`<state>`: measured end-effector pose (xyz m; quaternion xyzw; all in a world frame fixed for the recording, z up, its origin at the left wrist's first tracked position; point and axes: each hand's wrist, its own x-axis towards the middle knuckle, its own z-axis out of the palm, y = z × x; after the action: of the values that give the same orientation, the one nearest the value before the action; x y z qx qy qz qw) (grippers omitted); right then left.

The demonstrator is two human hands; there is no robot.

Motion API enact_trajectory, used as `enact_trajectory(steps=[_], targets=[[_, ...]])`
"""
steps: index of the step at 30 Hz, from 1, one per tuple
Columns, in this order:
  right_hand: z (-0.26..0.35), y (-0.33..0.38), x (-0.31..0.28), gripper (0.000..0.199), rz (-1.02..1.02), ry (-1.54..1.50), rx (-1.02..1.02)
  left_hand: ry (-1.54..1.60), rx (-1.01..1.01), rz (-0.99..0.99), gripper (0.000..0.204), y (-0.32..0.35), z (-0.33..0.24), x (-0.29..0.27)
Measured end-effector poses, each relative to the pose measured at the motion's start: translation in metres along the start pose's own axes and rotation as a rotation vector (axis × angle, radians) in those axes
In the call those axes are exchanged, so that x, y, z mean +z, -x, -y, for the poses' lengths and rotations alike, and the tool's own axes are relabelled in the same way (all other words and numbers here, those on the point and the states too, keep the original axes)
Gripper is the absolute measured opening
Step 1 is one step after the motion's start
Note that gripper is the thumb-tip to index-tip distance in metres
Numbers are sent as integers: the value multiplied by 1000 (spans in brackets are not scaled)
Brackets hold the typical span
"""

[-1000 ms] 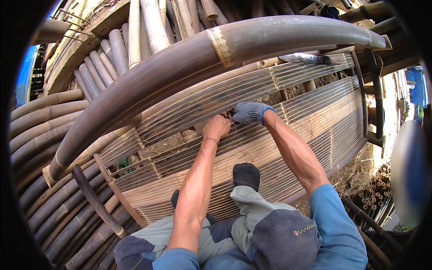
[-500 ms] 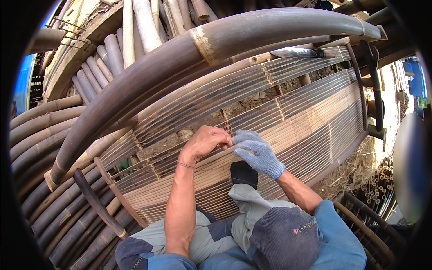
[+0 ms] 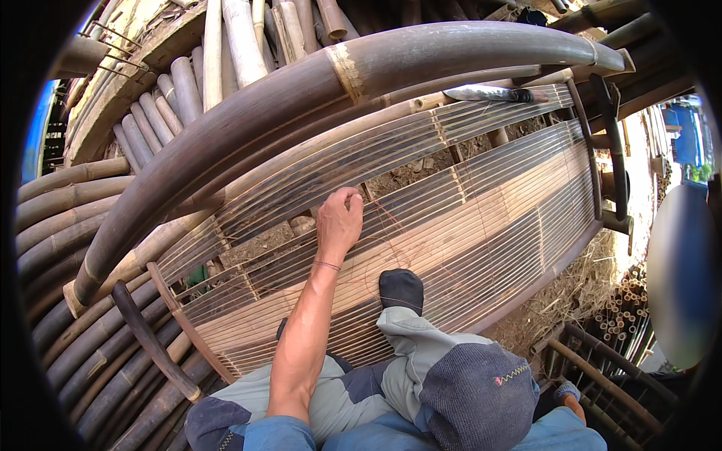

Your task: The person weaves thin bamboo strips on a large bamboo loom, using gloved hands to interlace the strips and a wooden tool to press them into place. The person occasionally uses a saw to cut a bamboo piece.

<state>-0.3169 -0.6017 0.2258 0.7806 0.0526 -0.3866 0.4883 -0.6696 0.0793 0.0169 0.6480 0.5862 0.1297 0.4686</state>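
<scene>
My bare left hand (image 3: 340, 219), a bracelet at its wrist, is closed in a pinch above the gap between the slats. Thin reddish-brown cord (image 3: 392, 222) runs from about its fingertips down over the slats and lies there in loose loops. Below the hand spreads a slatted bamboo panel (image 3: 519, 177) of long narrow strips, with crosspieces under them. My right hand (image 3: 567, 391), in a blue-grey glove, is low at the right beyond my knee. Only part of it shows, and its fingers cannot be made out.
A thick curved bamboo pole (image 3: 421, 59) arches over the panel's far side. On the far rail lies a knife (image 3: 489, 94) with a dark handle. My black-socked foot (image 3: 401, 290) rests on the slats. Stacked bamboo poles (image 3: 98, 376) lie at the left.
The right hand has left the slats beside the left hand and moved down to the lower right. My left hand has shifted slightly left and up, and the cord now shows more fully.
</scene>
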Motion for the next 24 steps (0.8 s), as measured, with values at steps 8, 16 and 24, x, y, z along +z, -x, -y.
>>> enact_trajectory(steps=[8,16,24], targets=[[254,32,-199,63,-451,-260,-315,-335,-65,247,43,4,16,3],[465,124,-414,55,-1109,-127,-1100,-234,116,185,47,13,31,9],[536,126,-447,46,-767,-35,-1017,-233,94,164,46,10,26,9]])
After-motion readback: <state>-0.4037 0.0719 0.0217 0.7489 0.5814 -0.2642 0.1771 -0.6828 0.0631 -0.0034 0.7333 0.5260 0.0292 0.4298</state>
